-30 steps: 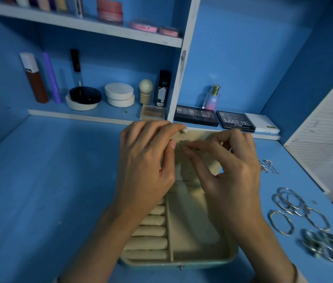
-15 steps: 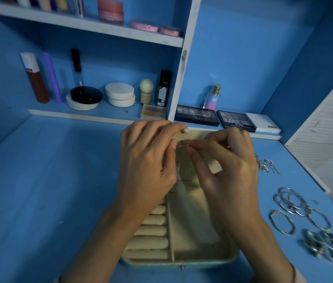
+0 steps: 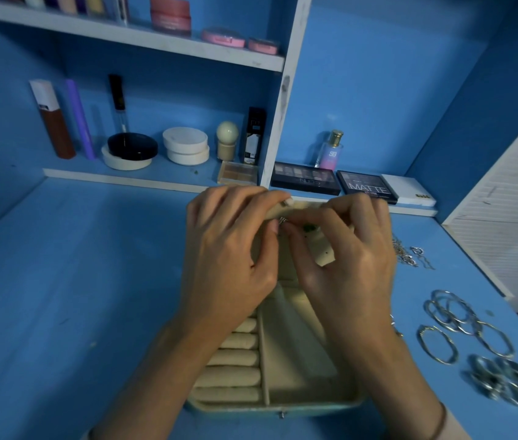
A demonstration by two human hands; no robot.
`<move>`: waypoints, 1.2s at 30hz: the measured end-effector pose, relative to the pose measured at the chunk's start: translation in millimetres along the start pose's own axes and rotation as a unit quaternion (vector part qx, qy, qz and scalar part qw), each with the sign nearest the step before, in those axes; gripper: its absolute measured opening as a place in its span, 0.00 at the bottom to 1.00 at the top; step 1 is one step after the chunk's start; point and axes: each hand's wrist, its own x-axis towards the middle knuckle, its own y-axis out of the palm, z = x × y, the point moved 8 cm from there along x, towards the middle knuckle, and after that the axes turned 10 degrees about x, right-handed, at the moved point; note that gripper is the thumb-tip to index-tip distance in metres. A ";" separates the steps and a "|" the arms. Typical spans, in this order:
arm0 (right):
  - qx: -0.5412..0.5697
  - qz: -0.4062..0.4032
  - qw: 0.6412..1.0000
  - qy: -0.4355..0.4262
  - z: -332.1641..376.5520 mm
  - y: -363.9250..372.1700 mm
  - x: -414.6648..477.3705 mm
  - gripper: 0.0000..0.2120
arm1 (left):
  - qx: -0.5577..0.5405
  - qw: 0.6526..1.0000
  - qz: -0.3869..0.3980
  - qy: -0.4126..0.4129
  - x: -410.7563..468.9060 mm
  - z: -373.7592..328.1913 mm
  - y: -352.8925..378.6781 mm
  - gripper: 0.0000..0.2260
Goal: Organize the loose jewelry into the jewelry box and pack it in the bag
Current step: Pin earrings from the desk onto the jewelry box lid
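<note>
An open cream jewelry box [image 3: 296, 369] lies on the blue table in front of me, with padded ring rolls on its left side and a bare compartment on its right. Its raised lid panel [image 3: 324, 255] stands behind my hands. My left hand [image 3: 229, 258] grips the top edge of that panel. My right hand [image 3: 346, 258] pinches a small silver earring [image 3: 283, 221] with a green stone against the panel, fingertips touching my left thumb. Loose silver bangles [image 3: 451, 315], rings [image 3: 505, 382] and chains [image 3: 410, 252] lie to the right.
Shelves at the back hold cosmetics: eyeshadow palettes [image 3: 365, 187], a perfume bottle [image 3: 329, 150], round compacts [image 3: 186, 146] and tubes. A white slatted panel [image 3: 512, 217] stands at the right edge. No bag is in view.
Both hands have shifted slightly up toward the top edge of the lid panel. The earring stays pinched between the fingertips. The box and loose jewelry have not moved.
</note>
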 end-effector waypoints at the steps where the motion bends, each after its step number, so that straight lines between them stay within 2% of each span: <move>1: -0.003 0.001 1.000 -0.001 0.2 0.8 -0.5 0.06 | 0.000 1.000 0.000 0.000 -0.2 -0.2 -0.1 0.12; 9: 0.010 0.012 1.000 -0.004 1.5 -0.7 -0.8 0.05 | 0.013 1.000 -0.003 0.007 0.6 0.7 1.3 0.12; 14: 0.068 0.033 0.996 0.037 -18.2 -24.6 3.8 0.03 | 0.010 1.000 -0.013 0.010 -0.2 1.7 2.0 0.11; 19: 0.122 0.091 0.978 0.144 -70.1 -41.1 1.6 0.05 | 0.013 1.000 -0.012 0.016 0.3 1.8 2.5 0.11; 24: 0.128 0.211 0.928 0.278 -132.0 -28.4 -20.5 0.10 | 0.020 1.000 -0.009 0.016 -0.3 1.4 3.7 0.11; 30: 0.082 0.291 0.918 0.256 -142.9 -16.1 -37.6 0.12 | 0.018 1.000 -0.003 0.014 -0.7 2.2 3.6 0.12; 36: 0.070 0.324 0.913 0.237 -140.8 -13.1 -43.7 0.14 | 0.016 1.000 0.000 0.015 -0.6 2.4 4.7 0.12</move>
